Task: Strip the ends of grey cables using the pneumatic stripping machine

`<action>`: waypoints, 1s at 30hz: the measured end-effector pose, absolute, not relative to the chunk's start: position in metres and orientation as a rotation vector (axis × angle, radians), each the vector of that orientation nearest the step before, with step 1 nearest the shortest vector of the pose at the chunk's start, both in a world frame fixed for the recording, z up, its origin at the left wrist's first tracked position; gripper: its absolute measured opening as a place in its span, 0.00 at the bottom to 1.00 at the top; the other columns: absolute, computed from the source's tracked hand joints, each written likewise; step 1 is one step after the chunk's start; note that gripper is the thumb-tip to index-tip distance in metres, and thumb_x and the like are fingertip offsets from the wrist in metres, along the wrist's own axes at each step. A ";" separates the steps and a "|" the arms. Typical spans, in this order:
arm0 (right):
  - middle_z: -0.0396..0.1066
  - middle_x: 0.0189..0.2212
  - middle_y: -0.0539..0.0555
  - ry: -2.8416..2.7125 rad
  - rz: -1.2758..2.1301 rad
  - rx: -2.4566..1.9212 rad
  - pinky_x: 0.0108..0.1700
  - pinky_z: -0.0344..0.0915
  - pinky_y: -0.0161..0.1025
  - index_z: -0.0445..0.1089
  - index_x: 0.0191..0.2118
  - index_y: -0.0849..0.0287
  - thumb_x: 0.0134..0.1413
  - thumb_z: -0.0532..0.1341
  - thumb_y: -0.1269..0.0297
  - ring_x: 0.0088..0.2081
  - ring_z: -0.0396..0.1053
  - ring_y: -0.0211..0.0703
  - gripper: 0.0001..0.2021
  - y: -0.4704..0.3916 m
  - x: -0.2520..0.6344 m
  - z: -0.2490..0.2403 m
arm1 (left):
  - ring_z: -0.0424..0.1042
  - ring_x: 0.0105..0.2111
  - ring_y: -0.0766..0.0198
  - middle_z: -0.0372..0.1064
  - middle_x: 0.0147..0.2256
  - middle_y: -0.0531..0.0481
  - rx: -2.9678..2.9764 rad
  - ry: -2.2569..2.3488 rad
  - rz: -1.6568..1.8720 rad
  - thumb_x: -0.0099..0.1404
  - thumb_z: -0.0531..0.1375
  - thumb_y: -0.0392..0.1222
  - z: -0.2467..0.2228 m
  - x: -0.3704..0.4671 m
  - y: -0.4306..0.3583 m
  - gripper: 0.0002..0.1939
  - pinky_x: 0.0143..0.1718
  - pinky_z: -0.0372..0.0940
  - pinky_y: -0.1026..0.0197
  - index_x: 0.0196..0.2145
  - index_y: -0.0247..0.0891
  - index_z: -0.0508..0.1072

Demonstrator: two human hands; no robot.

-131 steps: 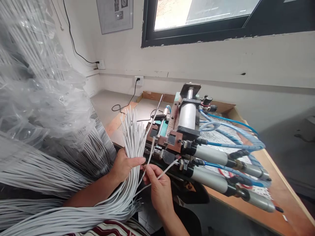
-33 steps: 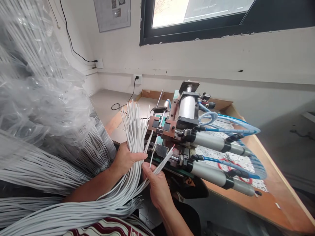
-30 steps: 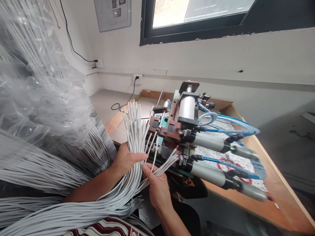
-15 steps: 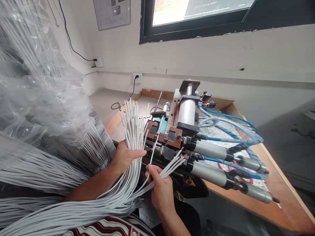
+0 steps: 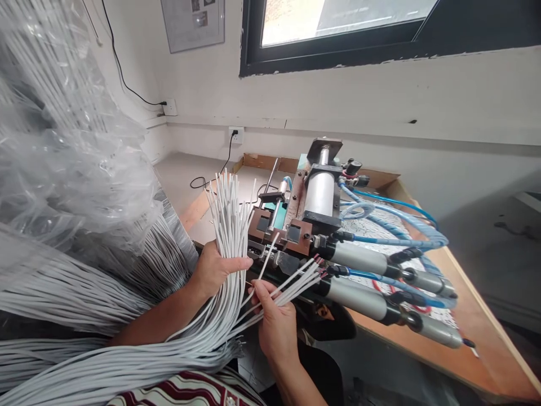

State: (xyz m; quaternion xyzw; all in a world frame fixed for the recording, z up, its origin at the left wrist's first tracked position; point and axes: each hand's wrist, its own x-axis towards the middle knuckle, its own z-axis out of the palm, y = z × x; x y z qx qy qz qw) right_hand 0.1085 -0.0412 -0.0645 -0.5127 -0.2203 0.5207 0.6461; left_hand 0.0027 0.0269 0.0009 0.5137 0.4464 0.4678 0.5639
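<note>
A thick bundle of light grey cables (image 5: pixel 230 225) stands upright in my left hand (image 5: pixel 213 270), whose fingers are wrapped round it with the thumb across the front. My right hand (image 5: pixel 276 324) pinches a single cable (image 5: pixel 267 259) between thumb and fingertips; its free end points up at the front of the machine (image 5: pixel 300 237). Several more cables with stripped, reddish ends (image 5: pixel 302 282) pass through the same hand and fan out to the right, close to the machine's lower cylinders.
Plastic-wrapped cable bundles (image 5: pixel 76 169) fill the left side. More loose cables (image 5: pixel 84 361) run across my lap. Grey air cylinders (image 5: pixel 359 296) and blue hoses (image 5: pixel 397 228) extend right over the wooden-edged bench (image 5: pixel 477 361). A wall with a window stands behind.
The single cable in my right hand has tilted right, and its tip has shifted slightly right. The stripped cables have spread apart and moved a little up and right. My left hand has hardly moved.
</note>
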 end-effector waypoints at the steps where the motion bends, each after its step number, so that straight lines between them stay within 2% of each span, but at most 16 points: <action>1: 0.65 0.18 0.49 -0.467 1.196 -1.150 0.24 0.50 0.34 0.72 0.25 0.62 0.38 0.67 0.55 0.21 0.56 0.35 0.14 -0.040 0.109 -0.063 | 0.66 0.24 0.66 0.68 0.23 0.54 1.187 1.036 1.102 0.43 0.67 0.36 0.002 0.003 0.027 0.12 0.28 0.62 0.63 0.28 0.34 0.71; 8: 0.60 0.16 0.46 -0.344 1.267 -1.083 0.22 0.47 0.33 0.69 0.20 0.62 0.35 0.67 0.60 0.18 0.52 0.32 0.11 -0.032 0.110 -0.053 | 0.67 0.23 0.65 0.67 0.22 0.53 1.142 0.995 1.096 0.45 0.65 0.35 0.007 0.008 0.027 0.09 0.27 0.64 0.62 0.27 0.34 0.70; 14: 0.64 0.19 0.48 -0.505 1.447 -0.978 0.29 0.56 0.35 0.71 0.26 0.61 0.39 0.66 0.56 0.23 0.58 0.36 0.12 -0.031 0.110 -0.052 | 0.67 0.26 0.64 0.69 0.24 0.53 1.312 1.132 1.130 0.42 0.66 0.35 0.005 0.007 0.024 0.11 0.30 0.62 0.62 0.27 0.34 0.72; 20: 0.66 0.21 0.49 -0.640 1.165 -1.138 0.33 0.57 0.37 0.71 0.26 0.61 0.43 0.64 0.56 0.26 0.59 0.38 0.12 -0.042 0.108 -0.069 | 0.65 0.25 0.65 0.67 0.23 0.54 1.309 1.110 1.096 0.43 0.66 0.35 0.001 0.003 0.022 0.09 0.29 0.62 0.63 0.25 0.34 0.71; 30: 0.64 0.18 0.49 -0.692 1.198 -1.193 0.30 0.54 0.35 0.68 0.19 0.60 0.45 0.62 0.55 0.24 0.58 0.38 0.14 -0.055 0.108 -0.069 | 0.64 0.25 0.66 0.67 0.23 0.54 1.244 1.069 1.120 0.44 0.66 0.36 -0.006 -0.001 0.025 0.09 0.30 0.61 0.63 0.24 0.34 0.70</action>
